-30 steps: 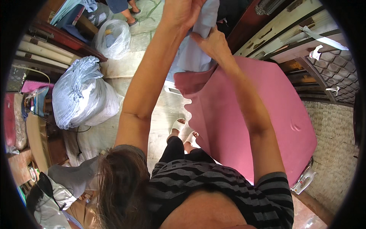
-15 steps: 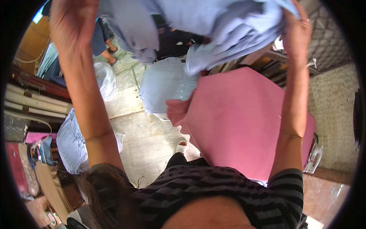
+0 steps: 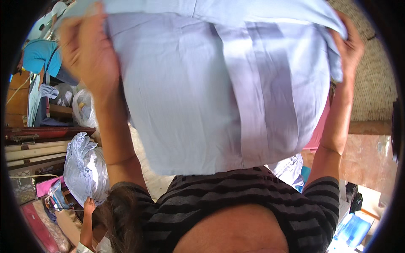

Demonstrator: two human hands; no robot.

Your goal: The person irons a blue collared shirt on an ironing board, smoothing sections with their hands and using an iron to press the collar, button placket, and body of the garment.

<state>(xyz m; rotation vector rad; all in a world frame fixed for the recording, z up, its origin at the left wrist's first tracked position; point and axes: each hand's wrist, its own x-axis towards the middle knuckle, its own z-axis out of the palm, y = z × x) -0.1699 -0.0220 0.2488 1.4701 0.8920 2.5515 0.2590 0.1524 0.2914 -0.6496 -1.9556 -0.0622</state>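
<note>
A light blue shirt (image 3: 185, 97) hangs spread out in front of me, its cloth reaching down close to my striped top. My left hand (image 3: 95, 55) is closed on its upper left side, somewhat blurred. At the opposite upper corner, my right hand (image 3: 350, 46) grips the cloth, with a fold hanging beside the fingers. Behind the shirt, only a strip of the pink-covered surface (image 3: 319, 128) shows by my right forearm; the rest is hidden.
At left, a bundle of light blue clothes in clear plastic (image 3: 86, 168) has another person's hand (image 3: 89, 205) at its lower edge. Farther off, a person in a turquoise top (image 3: 40, 55) bends near a clear plastic bag (image 3: 83, 107). A woven mat (image 3: 373, 76) is at right.
The shirt has gone from bunched up high to spread out and hanging lower, covering most of the pink surface. My view has shifted, and another person's hand now shows at lower left.
</note>
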